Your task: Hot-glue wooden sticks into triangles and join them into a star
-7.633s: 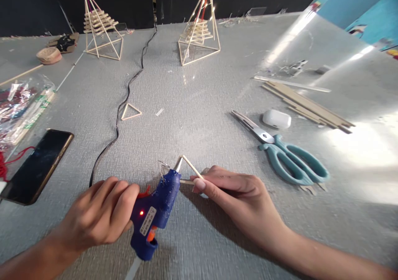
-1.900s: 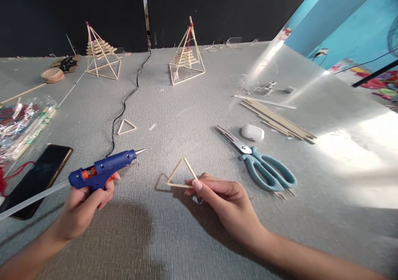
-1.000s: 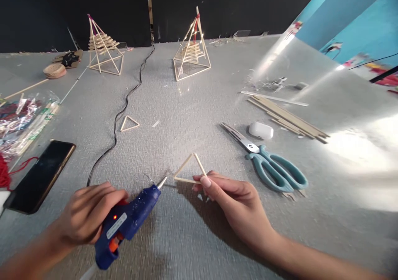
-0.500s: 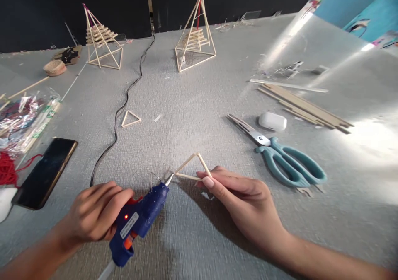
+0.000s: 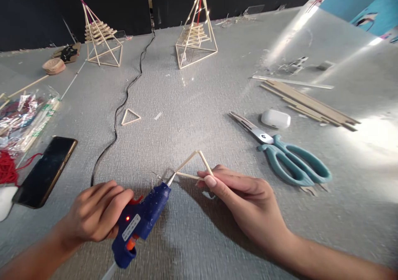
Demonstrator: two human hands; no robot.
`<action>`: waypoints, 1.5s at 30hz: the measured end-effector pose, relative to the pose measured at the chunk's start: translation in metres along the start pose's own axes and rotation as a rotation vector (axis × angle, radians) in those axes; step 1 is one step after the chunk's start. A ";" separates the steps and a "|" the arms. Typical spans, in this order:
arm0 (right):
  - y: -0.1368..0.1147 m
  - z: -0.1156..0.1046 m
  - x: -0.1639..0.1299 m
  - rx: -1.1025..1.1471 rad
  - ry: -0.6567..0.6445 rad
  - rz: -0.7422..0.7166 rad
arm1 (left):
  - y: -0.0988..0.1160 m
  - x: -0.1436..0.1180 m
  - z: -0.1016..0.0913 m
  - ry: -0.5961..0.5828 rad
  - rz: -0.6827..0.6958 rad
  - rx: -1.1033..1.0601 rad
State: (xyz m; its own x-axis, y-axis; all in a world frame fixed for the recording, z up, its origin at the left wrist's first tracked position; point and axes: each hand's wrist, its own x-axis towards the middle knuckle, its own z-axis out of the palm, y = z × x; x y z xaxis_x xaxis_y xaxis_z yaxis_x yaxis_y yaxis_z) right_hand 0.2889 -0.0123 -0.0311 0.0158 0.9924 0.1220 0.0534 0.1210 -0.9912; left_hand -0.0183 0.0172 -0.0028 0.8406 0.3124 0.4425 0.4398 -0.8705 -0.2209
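My left hand (image 5: 96, 211) is wrapped round a blue hot glue gun (image 5: 152, 209), whose red light is lit and whose clear glue stick shows at the back. The metal nozzle touches or nearly touches the left corner of a small triangle of wooden sticks (image 5: 187, 161). Between thumb and fingertips, my right hand (image 5: 245, 197) pinches that triangle at its right corner, above the table. Another small wooden triangle (image 5: 131, 117) lies flat farther back, beside the black cord (image 5: 115, 122).
Two stick pyramids (image 5: 104, 44) stand at the back. Blue-handled scissors (image 5: 286, 158), a white case (image 5: 275, 119) and wooden sticks (image 5: 311, 104) lie right. On the left are a phone (image 5: 46, 172), red yarn (image 5: 8, 168) and plastic packets (image 5: 27, 118).
Both hands, the glue gun and the held triangle stay almost in place. The view has shifted slightly. Small lights now glow on the right-hand pyramid.
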 end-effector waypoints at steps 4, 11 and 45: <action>-0.001 0.000 0.000 0.002 -0.002 0.007 | 0.000 0.003 0.000 -0.006 -0.009 0.011; -0.001 0.000 -0.001 0.011 -0.002 0.008 | 0.000 0.005 -0.001 -0.018 0.003 -0.020; -0.003 0.000 -0.002 -0.008 -0.005 -0.021 | 0.001 -0.006 0.004 -0.032 -0.046 -0.063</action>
State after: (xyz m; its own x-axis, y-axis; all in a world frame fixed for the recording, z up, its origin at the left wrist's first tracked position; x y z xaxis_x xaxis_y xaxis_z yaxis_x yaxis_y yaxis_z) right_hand 0.2891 -0.0142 -0.0286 0.0096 0.9898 0.1421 0.0621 0.1413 -0.9880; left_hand -0.0219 0.0164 -0.0092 0.8302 0.3635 0.4227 0.4579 -0.8771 -0.1452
